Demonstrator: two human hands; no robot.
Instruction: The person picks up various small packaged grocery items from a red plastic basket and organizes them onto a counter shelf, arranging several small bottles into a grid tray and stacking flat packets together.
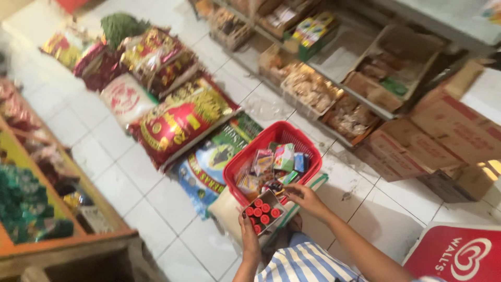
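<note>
The left hand (249,233) grips a small open box of red-capped bottles (264,211) from below, fingers closed round its near end, right at the near rim of the red basket (245,163). The right hand (304,197) rests on the box's far corner beside the basket, fingers curled; what it pinches, I cannot tell.

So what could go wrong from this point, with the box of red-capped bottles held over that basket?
1. The open box of red-capped bottles rests mostly on the left hand and looks tilted; bottles might slide out.
2. The red basket already looks crowded with small packets, and it sits on sloping sacks, so it might tip or spill.
3. The right hand is at the box's edge near the basket rim; a nudge could knock packets out.
</note>
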